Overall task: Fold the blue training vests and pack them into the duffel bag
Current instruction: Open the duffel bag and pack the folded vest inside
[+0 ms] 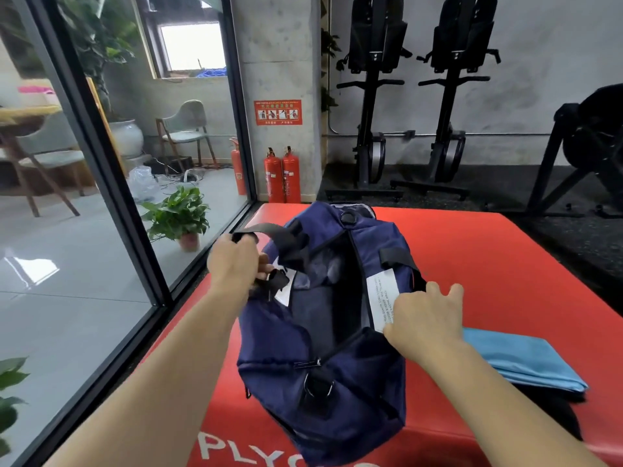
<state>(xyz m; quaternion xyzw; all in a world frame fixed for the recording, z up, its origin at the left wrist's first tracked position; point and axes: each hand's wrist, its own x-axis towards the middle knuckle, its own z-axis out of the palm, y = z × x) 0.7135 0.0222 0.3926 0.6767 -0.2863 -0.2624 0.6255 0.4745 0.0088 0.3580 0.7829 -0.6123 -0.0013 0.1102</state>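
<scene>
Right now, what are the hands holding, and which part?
The left hand grips the black strap of the bag. The right hand holds its open rim, by the white label.

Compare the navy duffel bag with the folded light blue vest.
The navy fabric duffel bag is dark, bulky and unzipped; the folded light blue vest is pale and flat. The left hand grips the bag's black strap and the right hand its rim; the vest lies untouched. Both are blue fabric atop the red padded box.
</scene>
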